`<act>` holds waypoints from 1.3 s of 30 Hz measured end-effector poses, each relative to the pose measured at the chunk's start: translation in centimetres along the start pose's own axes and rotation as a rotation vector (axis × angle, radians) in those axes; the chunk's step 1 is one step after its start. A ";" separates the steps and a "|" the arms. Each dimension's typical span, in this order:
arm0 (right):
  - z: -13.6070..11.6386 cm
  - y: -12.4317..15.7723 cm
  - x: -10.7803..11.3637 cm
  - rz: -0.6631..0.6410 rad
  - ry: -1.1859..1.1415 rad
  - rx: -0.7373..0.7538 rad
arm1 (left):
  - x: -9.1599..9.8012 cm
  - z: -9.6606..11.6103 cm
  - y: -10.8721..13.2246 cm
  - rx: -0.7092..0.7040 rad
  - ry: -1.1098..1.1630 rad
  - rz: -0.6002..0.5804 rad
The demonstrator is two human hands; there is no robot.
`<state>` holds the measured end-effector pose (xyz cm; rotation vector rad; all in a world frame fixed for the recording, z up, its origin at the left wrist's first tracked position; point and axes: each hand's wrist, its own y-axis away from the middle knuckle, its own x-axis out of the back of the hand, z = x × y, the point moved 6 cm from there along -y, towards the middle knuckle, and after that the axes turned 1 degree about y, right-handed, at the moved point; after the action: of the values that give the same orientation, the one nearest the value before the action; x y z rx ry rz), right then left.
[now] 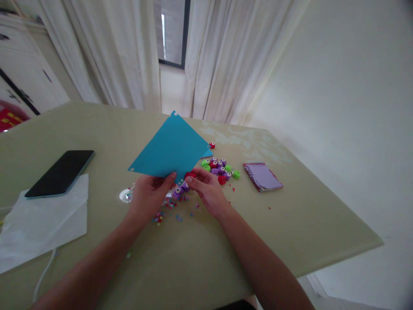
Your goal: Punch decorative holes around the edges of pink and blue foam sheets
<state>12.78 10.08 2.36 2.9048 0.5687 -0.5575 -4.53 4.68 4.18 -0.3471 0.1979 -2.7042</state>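
Observation:
A blue square sheet [172, 148] with small notches at its corners is held up above the table by my left hand [150, 191], thumb on its lower edge. My right hand [208, 189] has its fingers closed on a small red punch [190, 175], right beside the sheet's lowest corner. Whether that corner is inside the punch is too small to tell. Behind my right hand lies a cluster of red, green and purple punches with eyes [222, 165]. Purple punches [178, 190] sit under the sheet between my hands. Tiny coloured paper bits [169, 203] are scattered below.
A stack of lilac and red sheets [264, 176] lies at the right. On the left, a dark phone [61, 172] rests partly on white paper [48, 224], with a white cable [45, 273] nearby. The table's edge [342, 260] runs along the right.

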 end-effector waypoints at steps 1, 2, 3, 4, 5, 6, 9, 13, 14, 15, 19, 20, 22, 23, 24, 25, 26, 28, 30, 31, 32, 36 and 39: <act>0.0 0.0 0.0 0.006 0.004 0.001 | -0.2 0.1 0.0 -0.018 0.007 -0.015; 0.0 0.0 0.1 0.012 0.006 -0.002 | -0.3 0.3 0.1 -0.033 0.015 -0.029; 0.1 0.0 0.1 0.017 0.006 -0.010 | -0.5 0.3 0.1 -0.039 0.024 -0.042; 0.1 0.0 0.2 0.020 0.003 -0.020 | -0.6 0.3 0.2 -0.038 0.031 -0.052; 0.1 0.1 0.2 0.020 -0.001 -0.031 | -0.7 0.2 0.2 -0.028 0.033 -0.060; 0.2 0.1 0.2 0.016 -0.004 -0.040 | -0.7 0.1 0.3 -0.011 0.026 -0.064; 0.1 0.2 0.1 0.001 0.000 -0.050 | -0.7 -0.5 0.4 0.051 -0.021 -0.049; 0.1 0.4 -0.2 -0.012 0.016 -0.063 | -0.7 -0.3 0.3 0.049 0.040 -0.039; 0.1 0.4 -0.2 -0.015 0.023 -0.069 | -0.8 -0.1 0.3 0.038 0.072 -0.048; 0.2 0.4 -0.2 -0.017 0.031 -0.073 | -0.9 0.0 0.3 0.032 0.095 -0.060; 0.2 0.4 -0.3 -0.023 0.070 -0.068 | -1.1 0.2 0.2 0.025 0.089 -0.101; 0.2 0.4 -0.3 -0.025 0.076 -0.065 | -1.1 0.2 0.2 0.023 0.083 -0.106; 0.2 0.4 -0.3 -0.030 0.088 -0.060 | -1.2 0.1 0.2 0.023 0.084 -0.113; 0.2 0.4 -0.3 -0.030 0.096 -0.056 | -1.2 0.0 0.3 0.024 0.090 -0.115; 0.1 0.4 -0.3 -0.031 0.107 -0.051 | -1.2 -0.1 0.3 0.027 0.099 -0.118; 0.1 0.4 -0.3 -0.032 0.122 -0.045 | -1.3 -0.2 0.3 0.030 0.106 -0.120; 0.0 0.3 -0.3 -0.035 0.138 -0.037 | -1.3 -0.3 0.2 0.034 0.111 -0.121; -0.1 0.3 -0.4 -0.046 0.164 -0.022 | -1.3 -0.4 0.2 0.038 0.107 -0.117; -0.1 0.2 -0.5 -0.059 0.171 -0.019 | -1.3 -0.5 0.2 0.031 0.086 -0.113; -0.1 0.2 -0.5 -0.062 0.168 -0.022 | -1.3 -0.5 0.3 0.026 0.078 -0.111; -0.1 0.2 -0.6 -0.061 0.163 -0.025 | -1.4 -0.5 0.3 0.023 0.074 -0.111; -0.1 0.4 -0.8 -0.021 0.145 0.002 | -1.4 -0.4 0.4 0.023 0.075 -0.108; 0.2 0.5 -0.8 0.010 0.128 0.023 | -1.4 0.1 0.5 0.003 0.060 -0.097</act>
<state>12.16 9.33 2.49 2.9793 0.5668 -0.3807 -3.09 4.79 3.85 -0.2816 0.1994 -2.8122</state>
